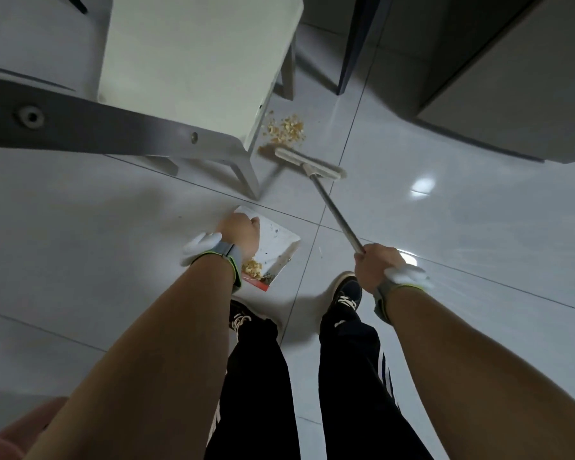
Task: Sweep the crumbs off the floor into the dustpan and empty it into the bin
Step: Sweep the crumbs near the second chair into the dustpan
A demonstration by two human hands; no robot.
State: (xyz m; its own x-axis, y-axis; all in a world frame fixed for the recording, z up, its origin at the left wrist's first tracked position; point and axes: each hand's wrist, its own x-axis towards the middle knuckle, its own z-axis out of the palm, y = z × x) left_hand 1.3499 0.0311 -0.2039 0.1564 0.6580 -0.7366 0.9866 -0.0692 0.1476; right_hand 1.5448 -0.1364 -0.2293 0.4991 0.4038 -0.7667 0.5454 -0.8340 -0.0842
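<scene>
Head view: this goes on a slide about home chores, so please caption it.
Right hand holds the broom near floor crumbs; left hand holds the dustpan.

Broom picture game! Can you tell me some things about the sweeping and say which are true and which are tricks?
1. The right hand holds the broom. True.
2. All the crumbs are in the dustpan. False: a pile is on the floor by the chair.
3. The left hand is at the dustpan. True.
4. The broom head sits inside the dustpan. False: it is on the floor next to the pile.
5. The dustpan holds some crumbs. True.
</scene>
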